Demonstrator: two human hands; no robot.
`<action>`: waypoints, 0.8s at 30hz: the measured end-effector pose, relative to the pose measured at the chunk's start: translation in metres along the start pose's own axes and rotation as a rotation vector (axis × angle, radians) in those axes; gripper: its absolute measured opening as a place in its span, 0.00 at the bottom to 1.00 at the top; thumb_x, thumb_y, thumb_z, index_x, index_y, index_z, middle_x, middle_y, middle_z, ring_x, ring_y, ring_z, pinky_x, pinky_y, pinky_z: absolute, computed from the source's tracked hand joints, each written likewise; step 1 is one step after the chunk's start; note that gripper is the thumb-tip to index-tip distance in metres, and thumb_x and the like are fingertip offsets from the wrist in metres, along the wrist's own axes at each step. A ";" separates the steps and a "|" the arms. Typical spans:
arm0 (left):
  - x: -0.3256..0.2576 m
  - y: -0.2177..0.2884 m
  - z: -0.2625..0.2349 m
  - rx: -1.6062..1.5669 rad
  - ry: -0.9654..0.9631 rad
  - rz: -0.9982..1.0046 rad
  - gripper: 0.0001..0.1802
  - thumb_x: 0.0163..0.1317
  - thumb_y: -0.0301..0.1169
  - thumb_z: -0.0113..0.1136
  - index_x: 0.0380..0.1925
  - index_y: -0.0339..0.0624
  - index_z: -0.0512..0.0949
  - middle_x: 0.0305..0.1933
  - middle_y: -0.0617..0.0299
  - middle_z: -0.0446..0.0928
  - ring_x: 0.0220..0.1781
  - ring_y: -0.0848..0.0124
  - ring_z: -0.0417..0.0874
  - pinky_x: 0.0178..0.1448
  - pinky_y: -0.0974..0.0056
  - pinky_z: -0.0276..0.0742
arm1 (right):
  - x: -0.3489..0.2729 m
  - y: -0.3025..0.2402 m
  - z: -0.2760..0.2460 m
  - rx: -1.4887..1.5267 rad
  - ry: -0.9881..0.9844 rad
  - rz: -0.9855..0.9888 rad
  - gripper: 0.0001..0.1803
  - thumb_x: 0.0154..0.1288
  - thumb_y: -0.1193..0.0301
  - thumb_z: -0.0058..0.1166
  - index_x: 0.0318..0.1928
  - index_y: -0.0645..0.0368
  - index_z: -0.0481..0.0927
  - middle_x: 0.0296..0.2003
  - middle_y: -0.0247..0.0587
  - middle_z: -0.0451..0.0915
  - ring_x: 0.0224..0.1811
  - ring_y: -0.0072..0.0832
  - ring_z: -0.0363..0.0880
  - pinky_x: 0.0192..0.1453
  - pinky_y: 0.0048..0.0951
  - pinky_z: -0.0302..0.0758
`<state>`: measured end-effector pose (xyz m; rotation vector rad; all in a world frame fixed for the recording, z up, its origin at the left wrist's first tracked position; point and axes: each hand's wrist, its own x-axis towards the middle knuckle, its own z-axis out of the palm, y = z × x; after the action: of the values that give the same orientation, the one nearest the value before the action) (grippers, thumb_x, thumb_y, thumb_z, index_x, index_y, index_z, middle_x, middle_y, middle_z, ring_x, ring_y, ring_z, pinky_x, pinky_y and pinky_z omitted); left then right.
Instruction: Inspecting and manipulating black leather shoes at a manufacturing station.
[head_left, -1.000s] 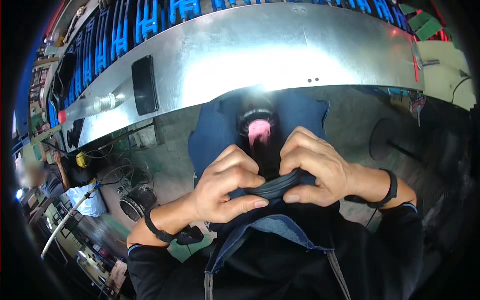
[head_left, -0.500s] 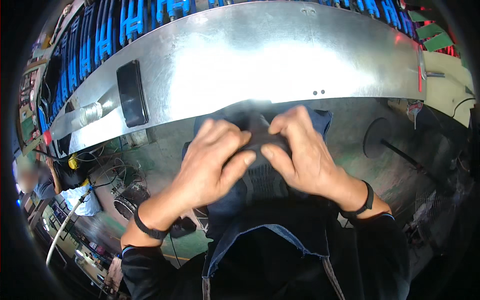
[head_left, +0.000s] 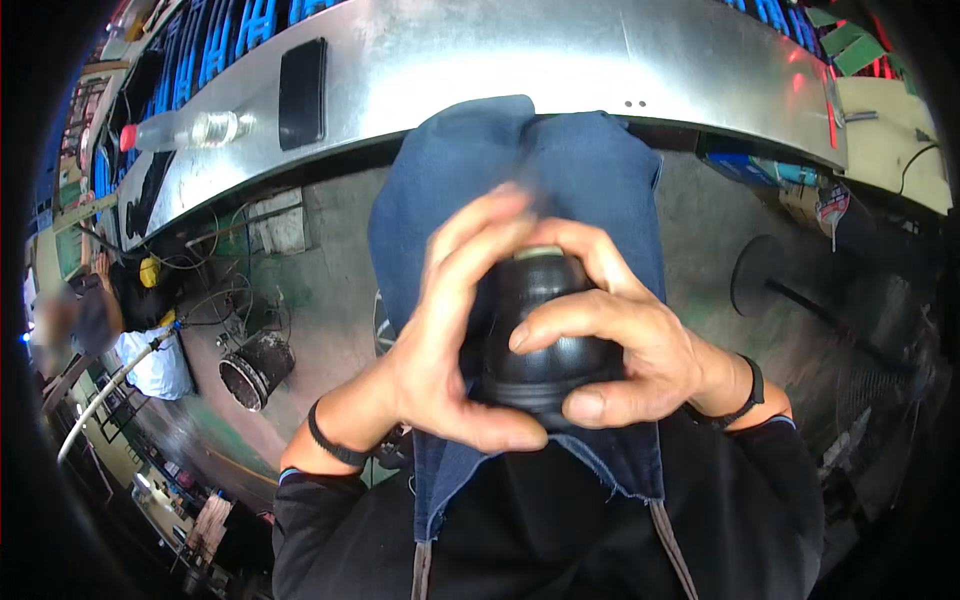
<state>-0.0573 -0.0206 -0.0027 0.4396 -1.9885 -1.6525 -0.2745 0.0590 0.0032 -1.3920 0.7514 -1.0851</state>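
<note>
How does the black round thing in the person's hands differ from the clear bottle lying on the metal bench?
The black round part is dark, squat and glossy; the clear bottle is see-through and slim with a red cap. The black part is gripped between the left hand and right hand over a blue cloth; the bottle lies untouched on its side on the metal bench. Both are rounded in shape.

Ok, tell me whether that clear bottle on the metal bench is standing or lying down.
Lying down. The clear bottle rests on its side along the metal bench, red cap end pointing left.
</note>
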 end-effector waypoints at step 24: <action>0.011 0.007 0.013 -0.229 0.565 0.098 0.55 0.48 0.43 0.82 0.68 0.35 0.56 0.63 0.50 0.69 0.64 0.60 0.74 0.70 0.56 0.70 | 0.052 0.011 0.026 -0.126 0.433 -0.188 0.55 0.57 0.52 0.71 0.75 0.63 0.52 0.64 0.53 0.70 0.69 0.37 0.68 0.74 0.39 0.62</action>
<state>-0.0730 -0.0148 0.0045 0.6280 -1.3713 -1.4668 -0.2298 0.0204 0.0046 -1.3689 1.0275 -1.5374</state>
